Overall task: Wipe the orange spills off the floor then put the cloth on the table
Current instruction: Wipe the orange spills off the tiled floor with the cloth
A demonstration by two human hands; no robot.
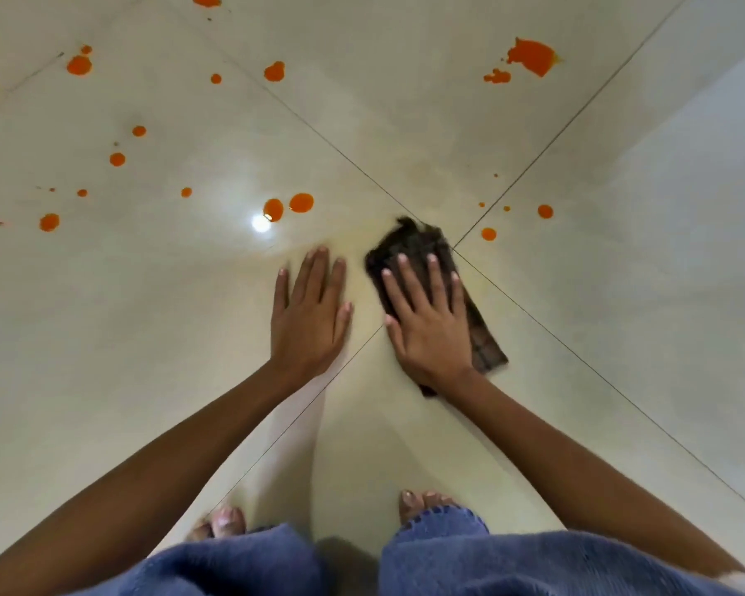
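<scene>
Right hand (pixel 431 324) presses flat, fingers (pixel 409 277) spread, on the dark cloth (pixel 413 247) at frame centre, its long axis running up-left, left hand (pixel 308 314) open on the floor (pixel 620 294), nearest orange spills (pixel 489 234) just upper right of the fingertips.

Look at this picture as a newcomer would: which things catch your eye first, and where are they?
Bright orange spills dot the pale tiled floor, thickest on the left, with the biggest splash at the upper right. In the centre, the right hand presses flat on a dark cloth, while the left hand lies flat on bare floor beside it.
</scene>
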